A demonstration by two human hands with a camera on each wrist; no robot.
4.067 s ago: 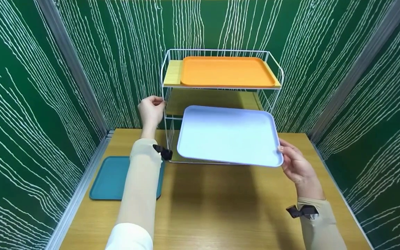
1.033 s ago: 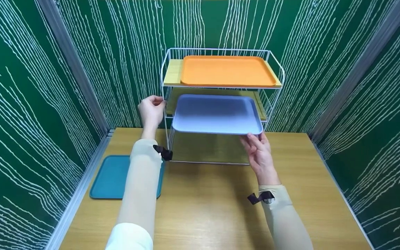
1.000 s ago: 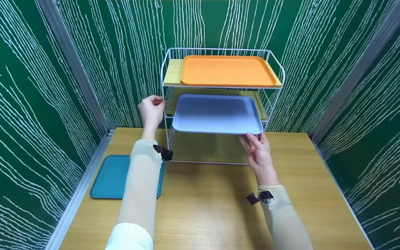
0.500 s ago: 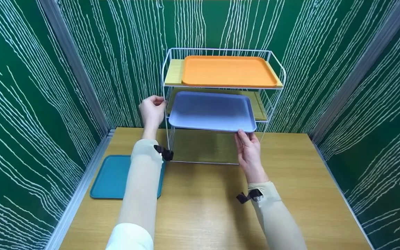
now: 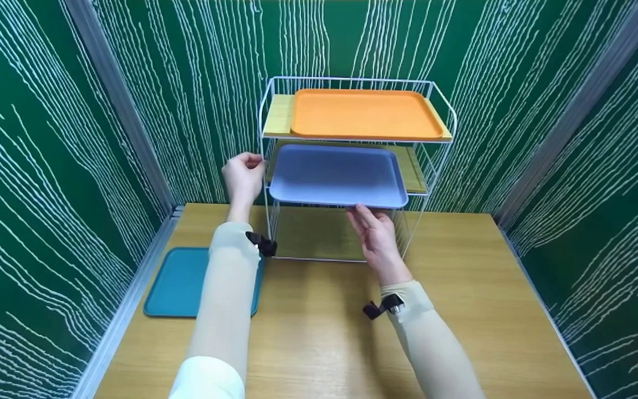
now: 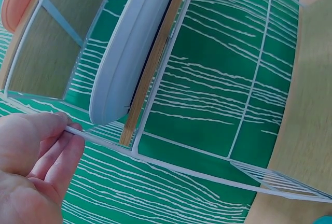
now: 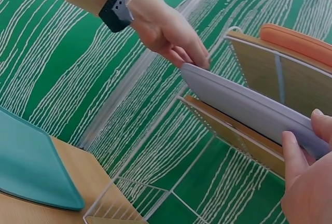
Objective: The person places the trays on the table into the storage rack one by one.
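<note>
A periwinkle-blue tray (image 5: 338, 174) lies over the middle board of a three-tier wire rack (image 5: 412, 169), its front edge jutting out a little. My right hand (image 5: 377, 235) holds the tray's front edge right of centre. In the right wrist view, the thumb (image 7: 317, 117) and a finger (image 7: 291, 149) sit on either side of that edge. With thumb and fingers, my left hand (image 5: 241, 180) pinches the rack's left front wire post (image 6: 98, 140). The left wrist view has the tray (image 6: 122, 58) close above the wooden board (image 6: 155, 60).
On the rack's top tier lies an orange tray (image 5: 366, 113). A teal tray (image 5: 177, 285) rests on the wooden table (image 5: 319, 332) at left, partly behind my left forearm. Green walls with white streaks (image 5: 590, 183) enclose both sides and the back.
The blue tray has gone from in front of the rack back onto its middle tier. My right hand has shifted left along the tray's front edge. My left hand has stayed on the post.
</note>
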